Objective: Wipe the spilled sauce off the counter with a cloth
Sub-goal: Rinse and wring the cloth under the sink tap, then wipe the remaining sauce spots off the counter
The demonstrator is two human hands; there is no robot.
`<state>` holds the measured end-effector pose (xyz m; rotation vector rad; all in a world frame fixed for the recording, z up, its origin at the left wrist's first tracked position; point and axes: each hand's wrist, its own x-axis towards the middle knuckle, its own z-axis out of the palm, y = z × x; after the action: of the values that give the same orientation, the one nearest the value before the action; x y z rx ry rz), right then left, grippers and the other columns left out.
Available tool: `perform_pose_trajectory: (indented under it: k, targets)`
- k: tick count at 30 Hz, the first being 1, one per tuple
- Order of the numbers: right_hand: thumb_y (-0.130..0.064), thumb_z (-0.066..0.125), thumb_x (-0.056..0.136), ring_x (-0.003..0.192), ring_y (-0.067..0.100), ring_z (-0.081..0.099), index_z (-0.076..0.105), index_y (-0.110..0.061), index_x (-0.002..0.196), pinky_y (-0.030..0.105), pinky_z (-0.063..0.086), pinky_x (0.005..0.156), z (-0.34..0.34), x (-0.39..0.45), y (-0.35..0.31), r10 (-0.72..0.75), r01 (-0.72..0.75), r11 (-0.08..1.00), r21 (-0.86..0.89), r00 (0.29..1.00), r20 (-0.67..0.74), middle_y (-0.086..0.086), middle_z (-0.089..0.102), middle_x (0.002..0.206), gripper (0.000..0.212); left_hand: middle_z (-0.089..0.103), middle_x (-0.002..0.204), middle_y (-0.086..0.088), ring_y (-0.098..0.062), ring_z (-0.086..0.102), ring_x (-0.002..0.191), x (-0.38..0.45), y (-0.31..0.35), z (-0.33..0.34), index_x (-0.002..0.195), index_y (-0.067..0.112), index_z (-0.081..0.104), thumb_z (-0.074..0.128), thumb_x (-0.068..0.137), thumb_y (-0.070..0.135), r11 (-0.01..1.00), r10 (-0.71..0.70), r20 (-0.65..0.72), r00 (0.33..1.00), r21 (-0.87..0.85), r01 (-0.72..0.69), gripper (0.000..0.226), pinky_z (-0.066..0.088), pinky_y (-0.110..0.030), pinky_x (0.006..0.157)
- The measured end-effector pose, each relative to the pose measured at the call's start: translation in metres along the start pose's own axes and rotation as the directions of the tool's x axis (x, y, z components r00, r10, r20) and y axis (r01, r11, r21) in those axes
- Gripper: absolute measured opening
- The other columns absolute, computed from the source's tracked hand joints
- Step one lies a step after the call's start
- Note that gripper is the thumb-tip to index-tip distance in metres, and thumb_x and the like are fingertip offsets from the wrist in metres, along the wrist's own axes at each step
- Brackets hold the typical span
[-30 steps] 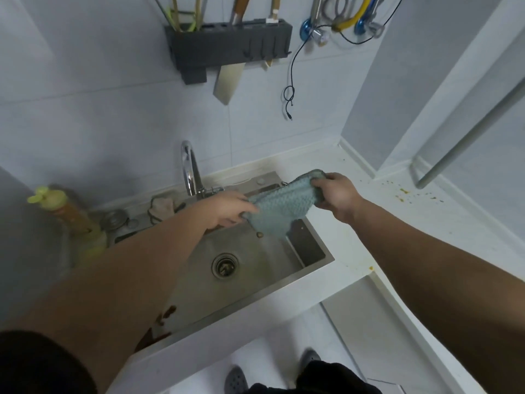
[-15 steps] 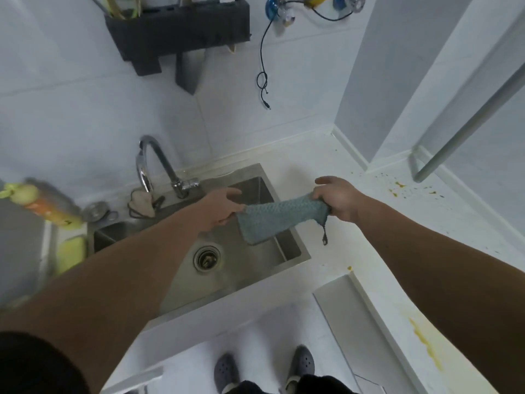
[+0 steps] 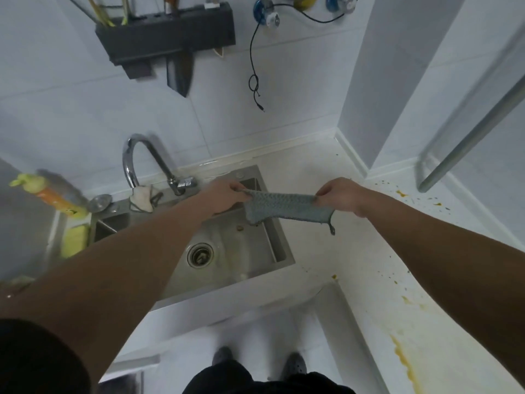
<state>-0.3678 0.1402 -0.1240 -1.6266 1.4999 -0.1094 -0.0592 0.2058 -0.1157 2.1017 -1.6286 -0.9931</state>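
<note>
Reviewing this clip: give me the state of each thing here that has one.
cloth: stretched between both hands, off the counter
left hand: pinches one end
right hand: pinches the other end
faucet: no water visible
sauce: unwiped on the counter
sink: drain open

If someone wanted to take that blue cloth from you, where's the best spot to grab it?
Probably the bare middle of the cloth, pinched from below. The left hand and right hand hold its top corners, stretching it over the sink, so the lower edge hangs free.
</note>
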Motion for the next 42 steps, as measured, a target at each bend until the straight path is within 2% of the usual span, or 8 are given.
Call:
perform_pose_trajectory:
  k: [8, 12, 15, 19, 24, 35, 38, 42]
  targets:
    - [-0.038, 0.078, 0.096, 0.095, 0.024, 0.070, 0.072, -0.010, 0.105, 0.043, 0.059, 0.090, 0.005, 0.019, 0.027, 0.180, -0.092, 0.853, 0.513, 0.976, -0.126, 0.013, 0.075, 0.112, 0.030, 0.073, 0.115, -0.021, -0.030, 0.073, 0.098, 0.022, 0.007, 0.031, 0.103, 0.006, 0.071, 0.070, 0.096, 0.015, 0.719, -0.150, 0.076, 0.986, -0.676, 0.162, 0.012, 0.060, -0.040, 0.092]
    - [-0.029, 0.074, 0.100, 0.092, 0.030, 0.071, 0.071, -0.007, 0.104, 0.043, 0.065, 0.081, 0.029, 0.031, 0.018, 0.315, -0.143, 0.780, 0.610, 0.931, -0.185, 0.017, 0.074, 0.111, 0.023, 0.072, 0.110, -0.023, -0.027, 0.072, 0.082, 0.043, 0.013, 0.056, 0.116, -0.004, 0.066, 0.069, 0.097, 0.018, 0.782, -0.112, 0.014, 0.994, -0.616, 0.097, 0.029, 0.063, -0.031, 0.062]
    - [-0.022, 0.065, 0.104, 0.084, 0.023, 0.067, 0.066, 0.002, 0.123, 0.032, 0.060, 0.068, 0.051, 0.040, -0.004, 0.384, -0.223, 0.642, 0.733, 0.922, -0.057, 0.010, 0.069, 0.106, 0.030, 0.075, 0.099, -0.008, -0.025, 0.073, 0.087, 0.062, 0.017, 0.075, 0.103, 0.012, 0.070, 0.075, 0.092, 0.028, 0.892, -0.032, -0.016, 0.999, -0.451, 0.021, 0.020, 0.063, -0.042, 0.080]
    - [-0.047, 0.060, 0.107, 0.104, 0.041, 0.073, 0.067, -0.002, 0.123, 0.054, 0.065, 0.083, 0.070, 0.050, -0.026, 0.409, -0.218, 0.372, 0.902, 0.911, 0.051, 0.021, 0.072, 0.118, 0.048, 0.073, 0.100, 0.000, -0.020, 0.072, 0.092, 0.078, 0.030, 0.100, 0.103, 0.026, 0.066, 0.068, 0.097, 0.034, 0.901, 0.153, 0.140, 0.978, -0.427, -0.080, 0.011, 0.059, -0.037, 0.089]
    - [-0.060, 0.047, 0.107, 0.107, 0.038, 0.075, 0.065, -0.007, 0.130, 0.046, 0.063, 0.084, 0.066, 0.074, -0.031, 0.388, -0.239, 0.469, 0.851, 0.921, 0.045, 0.016, 0.077, 0.118, 0.061, 0.071, 0.102, 0.004, -0.008, 0.070, 0.085, 0.112, 0.015, 0.118, 0.117, 0.019, 0.059, 0.071, 0.092, 0.047, 0.879, 0.136, 0.278, 0.951, -0.477, 0.013, 0.039, 0.050, -0.011, 0.065]
    - [-0.029, 0.049, 0.111, 0.072, 0.027, 0.068, 0.072, -0.003, 0.101, 0.038, 0.058, 0.063, 0.036, 0.174, -0.025, 0.304, 0.043, 0.554, 0.831, 0.919, -0.250, 0.014, 0.072, 0.085, 0.036, 0.071, 0.115, -0.018, -0.031, 0.071, 0.100, 0.233, 0.029, 0.097, 0.116, 0.007, 0.065, 0.050, 0.102, 0.000, 0.400, -0.070, 0.294, 0.953, -0.867, 0.297, 0.021, 0.063, -0.040, 0.078]
    - [-0.025, 0.055, 0.104, 0.073, 0.024, 0.064, 0.075, -0.011, 0.088, 0.041, 0.051, 0.070, 0.036, 0.217, -0.007, 0.226, 0.065, 0.743, 0.666, 0.913, -0.340, 0.011, 0.073, 0.081, 0.029, 0.067, 0.115, -0.020, -0.035, 0.067, 0.106, 0.280, 0.008, 0.089, 0.120, 0.004, 0.064, 0.059, 0.100, 0.013, 0.676, -0.263, 0.192, 0.945, -0.662, 0.323, 0.023, 0.056, -0.039, 0.085]
    - [-0.027, 0.045, 0.108, 0.105, 0.026, 0.062, 0.071, -0.011, 0.113, 0.033, 0.042, 0.084, 0.063, 0.267, 0.016, -0.098, 0.079, 0.993, -0.090, 0.969, -0.226, 0.002, 0.063, 0.106, 0.031, 0.063, 0.097, -0.016, -0.032, 0.063, 0.097, 0.291, -0.030, 0.090, 0.106, -0.003, 0.067, 0.049, 0.102, 0.013, 0.913, -0.343, -0.025, 0.939, -0.244, 0.327, 0.024, 0.052, -0.042, 0.089]
